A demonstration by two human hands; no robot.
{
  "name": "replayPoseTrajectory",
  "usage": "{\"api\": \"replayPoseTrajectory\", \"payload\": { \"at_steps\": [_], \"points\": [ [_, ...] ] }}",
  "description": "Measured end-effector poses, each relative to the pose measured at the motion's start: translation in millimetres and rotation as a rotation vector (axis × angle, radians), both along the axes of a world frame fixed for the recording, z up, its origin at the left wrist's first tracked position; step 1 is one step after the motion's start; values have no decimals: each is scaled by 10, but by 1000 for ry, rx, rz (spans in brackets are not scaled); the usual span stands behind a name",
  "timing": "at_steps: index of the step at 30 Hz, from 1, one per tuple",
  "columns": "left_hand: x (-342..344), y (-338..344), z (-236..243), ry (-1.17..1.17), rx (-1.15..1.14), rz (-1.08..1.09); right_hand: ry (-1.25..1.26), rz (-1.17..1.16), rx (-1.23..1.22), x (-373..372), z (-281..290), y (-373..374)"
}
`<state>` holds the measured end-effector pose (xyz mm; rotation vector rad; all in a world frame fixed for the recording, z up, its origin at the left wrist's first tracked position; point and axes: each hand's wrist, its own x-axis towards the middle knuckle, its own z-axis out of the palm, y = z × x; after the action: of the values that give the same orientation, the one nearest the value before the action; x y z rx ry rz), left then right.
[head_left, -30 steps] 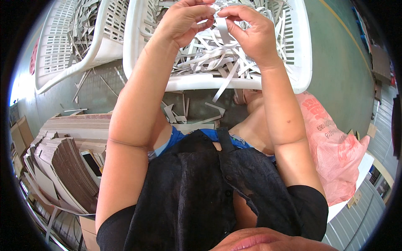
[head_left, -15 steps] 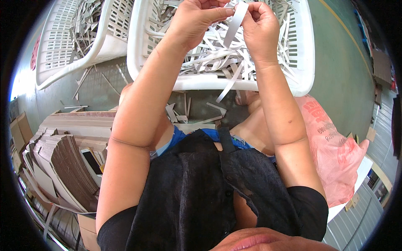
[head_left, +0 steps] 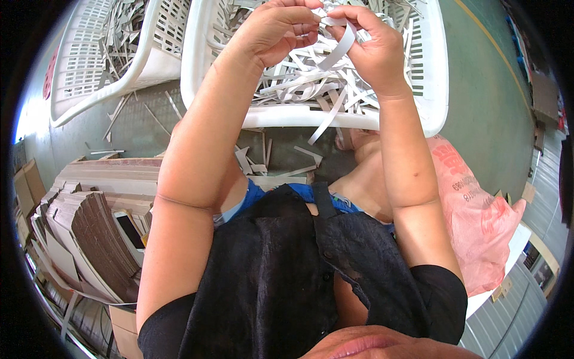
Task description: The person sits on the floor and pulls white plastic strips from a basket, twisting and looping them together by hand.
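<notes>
A white paper strip (head_left: 341,49) is stretched and curled between my two hands over a large white plastic basket (head_left: 287,117). My left hand (head_left: 278,31) is closed, its thumb and fingertips pinching one end of the strip. On the other side, my right hand (head_left: 375,51) pinches the strip between thumb and forefinger, with a loose end curving down below. Many loose white strips (head_left: 293,93) fill the basket beneath both hands, and one longer strip (head_left: 327,122) hangs over its near rim. The exact contact at the fingertips is small and partly hidden.
A second white basket (head_left: 122,99) with greyish strips stands at the left. Stacked brown cardboard pieces (head_left: 89,239) and a phone (head_left: 128,230) lie left of me. A pink plastic bag (head_left: 472,221) is at my right. Scraps (head_left: 254,161) litter the green floor (head_left: 484,102).
My hands have spread slightly apart, the right hand shifting right and turning. The strip, earlier hanging fairly straight, now bends in a curl between them.
</notes>
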<state>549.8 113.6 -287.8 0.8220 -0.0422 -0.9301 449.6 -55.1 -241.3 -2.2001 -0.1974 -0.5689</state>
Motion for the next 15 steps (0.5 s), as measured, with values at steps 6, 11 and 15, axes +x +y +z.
{"api": "replayPoseTrajectory", "payload": {
  "at_steps": [6, 11, 15],
  "points": [
    [2, -39, -36, -18, -60, 25, -32, -72, -53, -16, 18, 5],
    [-67, -105, -16, -114, -156, 117, -22, -161, 55, -12, 35, 88],
    [-79, -140, -44, -193, -190, 177, -7, -160, 141, 1, -52, 53]
  ]
}}
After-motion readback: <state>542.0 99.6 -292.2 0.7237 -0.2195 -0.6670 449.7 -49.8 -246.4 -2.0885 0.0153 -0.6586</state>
